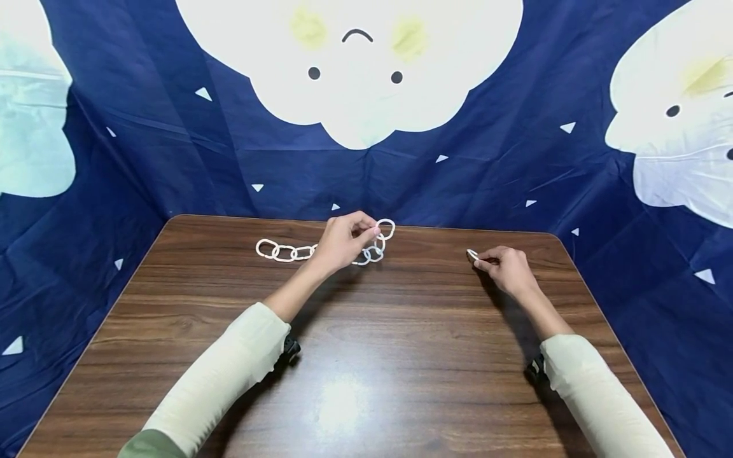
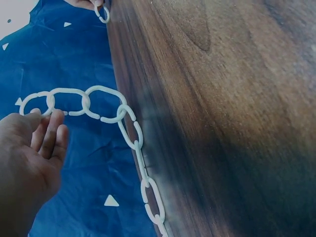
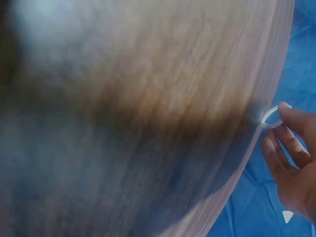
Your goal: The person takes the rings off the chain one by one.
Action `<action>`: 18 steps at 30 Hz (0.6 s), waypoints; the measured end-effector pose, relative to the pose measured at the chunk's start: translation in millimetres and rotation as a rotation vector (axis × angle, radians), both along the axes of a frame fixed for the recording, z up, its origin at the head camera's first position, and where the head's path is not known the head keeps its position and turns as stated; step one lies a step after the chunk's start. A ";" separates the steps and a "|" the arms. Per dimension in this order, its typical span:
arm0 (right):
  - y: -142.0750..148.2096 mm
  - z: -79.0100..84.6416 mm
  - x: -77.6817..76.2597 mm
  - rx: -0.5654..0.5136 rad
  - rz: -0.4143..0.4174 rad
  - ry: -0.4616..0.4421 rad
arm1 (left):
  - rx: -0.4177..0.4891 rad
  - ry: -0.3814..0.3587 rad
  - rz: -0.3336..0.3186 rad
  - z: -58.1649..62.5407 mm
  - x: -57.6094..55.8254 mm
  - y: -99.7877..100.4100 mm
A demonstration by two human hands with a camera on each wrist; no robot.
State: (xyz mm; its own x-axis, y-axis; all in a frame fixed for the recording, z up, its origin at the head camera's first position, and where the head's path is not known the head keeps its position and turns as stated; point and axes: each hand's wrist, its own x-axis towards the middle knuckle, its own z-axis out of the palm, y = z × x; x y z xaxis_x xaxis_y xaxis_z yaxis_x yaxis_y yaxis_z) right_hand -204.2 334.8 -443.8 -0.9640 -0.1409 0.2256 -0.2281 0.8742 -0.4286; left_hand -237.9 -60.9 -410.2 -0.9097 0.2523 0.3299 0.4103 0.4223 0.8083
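- Left grip (image 1: pixel 343 242): thumb and fingertips nipped together on the end link (image 1: pixel 385 221) of a white plastic chain (image 2: pixel 122 112).
- Right grip (image 1: pixel 509 267): pinching one loose white link (image 1: pixel 472 254), near the far edge of the wooden counter (image 1: pixel 401 331), well apart from the chain.
- Chain position: runs along the far side of the counter, left part lying flat, right part lifted toward the left grip; middle hidden behind the hand in the head view.
- Several links show a small gap in the rim, plain in the left wrist view. Likely weak point: a tug or twist could line a gap up with its neighbour and let the chain part.
- Raised links hang at differing angles; turning the end link could fold them and leave its gap facing badly for joining.
- Loose link held by a small part of its rim, so it might pivot or slip if pushed hard.
- Far edge close by, blue backdrop (image 1: pixel 229 165) behind: a dropped link could skid over there.
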 end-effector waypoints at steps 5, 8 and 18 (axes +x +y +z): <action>22.4 -25.0 -24.7 -0.018 0.018 0.001 | 0.002 -0.001 0.001 -0.3 -0.1 0.6; 32.9 -41.5 -39.3 0.014 0.016 0.004 | 0.004 -0.001 -0.004 -0.8 -0.4 1.2; 4.4 -10.4 -31.0 0.110 0.042 -0.001 | 0.005 0.007 0.000 -2.4 0.1 1.2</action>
State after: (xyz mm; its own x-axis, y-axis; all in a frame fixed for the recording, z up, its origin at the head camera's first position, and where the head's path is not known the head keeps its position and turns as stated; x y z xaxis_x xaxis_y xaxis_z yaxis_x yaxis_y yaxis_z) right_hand -235.2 339.2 -454.2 -0.9568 -0.2054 0.2056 -0.2654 0.9057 -0.3306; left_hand -237.9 -59.7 -412.6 -0.9071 0.2509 0.3379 0.4164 0.4183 0.8073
